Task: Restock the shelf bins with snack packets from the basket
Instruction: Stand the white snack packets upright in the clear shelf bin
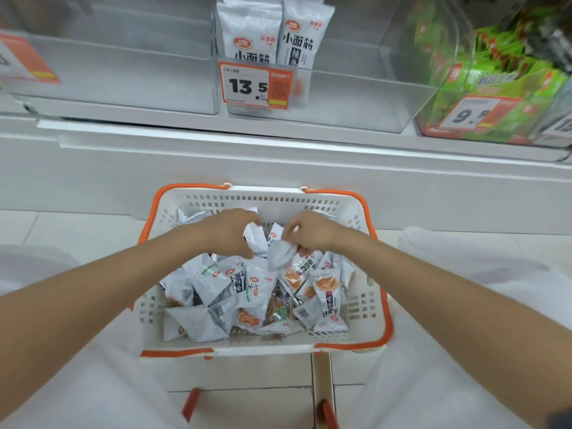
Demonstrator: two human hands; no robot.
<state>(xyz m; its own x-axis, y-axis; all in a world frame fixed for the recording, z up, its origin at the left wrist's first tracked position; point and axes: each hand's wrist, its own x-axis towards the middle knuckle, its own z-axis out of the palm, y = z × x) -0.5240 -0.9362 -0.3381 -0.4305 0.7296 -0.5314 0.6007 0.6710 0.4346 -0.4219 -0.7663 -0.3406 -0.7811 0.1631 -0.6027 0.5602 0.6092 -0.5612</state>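
Observation:
A white basket with orange rim (353, 345) sits on the floor in front of me, filled with several small silver-white snack packets (216, 283). Both hands reach into its far half. My left hand (230, 232) curls its fingers round one packet (255, 238). Just right of it, my right hand (309, 232) pinches another small packet (280, 253) by its upper edge. Above, a clear shelf bin (356, 97) holds two upright large silver bags (297, 38) behind an orange price tag reading 13.5 (255, 86).
A clear bin (123, 78) to the left looks bare inside. At the right, a tilted clear bin holds green packets (495, 75) with a 9.9 tag. A white shelf ledge (278, 140) runs above the basket. White tiled floor surrounds it; red-tipped legs (190, 404) show below.

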